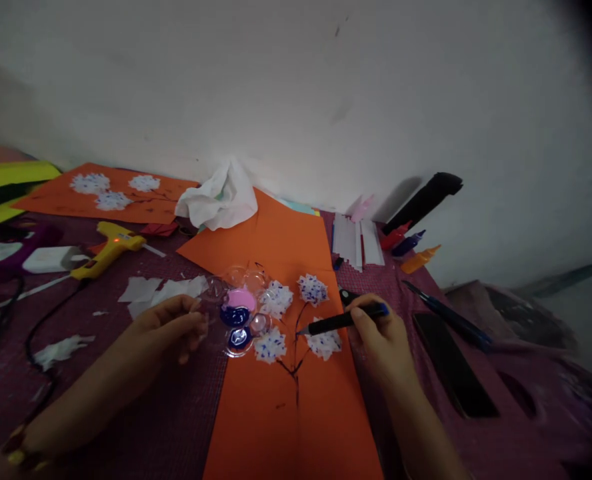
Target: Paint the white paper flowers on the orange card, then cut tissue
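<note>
The left hand (173, 327) pinches the near-left rim of a clear plastic palette (253, 281), which reaches over the left edge of an orange sheet (321, 420). One round well of the palette holds pink paint (240, 299) and, beside it, dark blue paint (235, 316); a smaller well nearer the person holds more blue. The wells on its far side look clear, and one on the right is pale pink.

The right hand (376, 333) grips a black pen or brush (333, 323), with its tip pointing left at the stems drawn on the sheet. Whether the tip touches the paper, I cannot tell. Four white flowers (313, 289) dotted with blue surround those dark stems.

The sheet lies across the middle of the purple-covered tabletop (176, 413). Toward the tabletop's far edge, right of the sheet, are a red bottle (396, 236), a blue bottle (409, 244) and an orange bottle (421, 259), each with a pointed nozzle; how full they are, I cannot tell. A crumpled white tissue (221, 200) rests near the far edge, and a yellow glue gun (109, 252) lies on the left side.
</note>
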Available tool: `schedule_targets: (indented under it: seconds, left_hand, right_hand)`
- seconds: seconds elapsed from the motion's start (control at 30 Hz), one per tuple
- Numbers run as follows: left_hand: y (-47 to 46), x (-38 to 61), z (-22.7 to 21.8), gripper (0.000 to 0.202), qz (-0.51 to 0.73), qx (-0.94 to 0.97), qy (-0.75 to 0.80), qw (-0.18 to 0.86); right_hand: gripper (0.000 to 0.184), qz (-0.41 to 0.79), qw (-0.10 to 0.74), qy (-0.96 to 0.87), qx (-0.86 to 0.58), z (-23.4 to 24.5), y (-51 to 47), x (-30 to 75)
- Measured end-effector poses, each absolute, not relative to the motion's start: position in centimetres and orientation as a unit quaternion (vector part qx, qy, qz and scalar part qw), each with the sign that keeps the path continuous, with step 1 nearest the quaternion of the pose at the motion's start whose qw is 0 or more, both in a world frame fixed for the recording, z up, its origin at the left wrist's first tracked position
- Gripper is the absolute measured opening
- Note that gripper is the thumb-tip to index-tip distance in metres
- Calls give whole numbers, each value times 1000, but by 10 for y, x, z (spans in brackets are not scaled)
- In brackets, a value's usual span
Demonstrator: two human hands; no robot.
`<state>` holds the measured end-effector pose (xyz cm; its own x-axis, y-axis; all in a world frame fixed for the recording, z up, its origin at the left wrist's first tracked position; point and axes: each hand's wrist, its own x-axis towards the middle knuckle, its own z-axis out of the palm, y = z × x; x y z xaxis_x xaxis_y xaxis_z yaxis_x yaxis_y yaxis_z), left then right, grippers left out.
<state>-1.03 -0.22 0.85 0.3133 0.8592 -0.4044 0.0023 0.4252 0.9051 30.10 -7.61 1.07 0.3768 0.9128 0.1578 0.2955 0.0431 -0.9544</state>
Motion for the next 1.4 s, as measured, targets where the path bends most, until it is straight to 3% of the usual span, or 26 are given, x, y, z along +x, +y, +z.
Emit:
schedule_targets:
  seconds: [0.17, 1.07, 1.4]
  left_hand:
    - [-3, -8, 16, 25, 308, 432, 513, 675]
    - [-2, -10, 9, 21, 295, 440, 514, 675]
    - [-2, -9, 9, 20, 291, 447, 516, 670]
  right_hand:
    - [13, 265, 487, -517, -652, 11, -73, 301]
    - [13, 357, 401, -572, -620, 18, -72, 292]
    - [12, 307, 435, -544, -648, 13, -72, 294]
